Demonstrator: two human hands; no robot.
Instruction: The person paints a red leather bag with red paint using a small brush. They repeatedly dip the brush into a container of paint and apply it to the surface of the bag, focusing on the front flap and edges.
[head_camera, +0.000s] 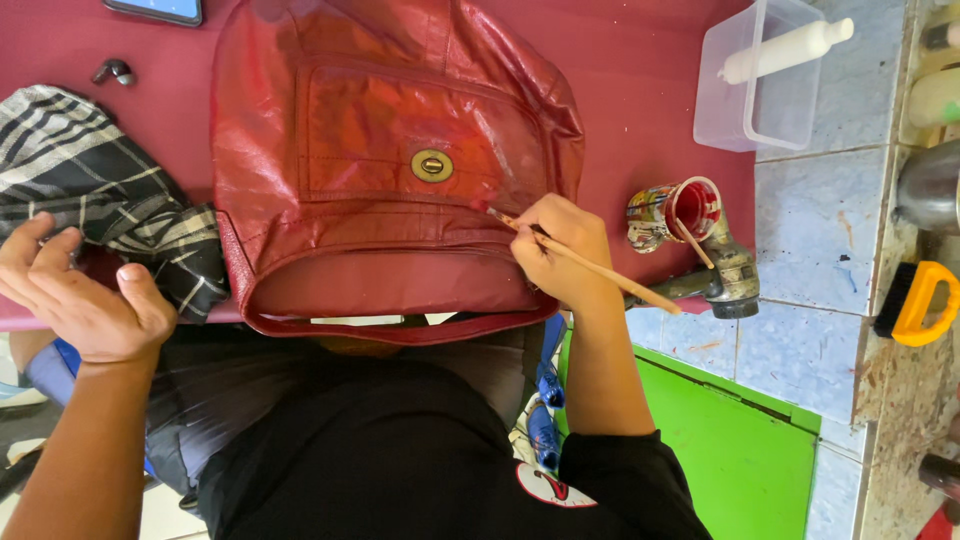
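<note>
Bag (390, 150), red leather, flat on table (640, 70). Right hand (562, 250) pinches brush (585, 262), tip on flap seam. Left hand (85, 290) open, empty, beside plaid cloth (100, 190). Paint jar (680, 212) within brush reach.

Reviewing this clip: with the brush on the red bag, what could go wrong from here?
1. The left hand hovers open beside the checked cloth, off the red leather bag, so the bag may shift under the paintbrush held by the right hand.
2. The tip works near the brass turn-lock; paint could smear it.
3. The open red paint jar stands beside the painting wrist; a knock might spill it.
</note>
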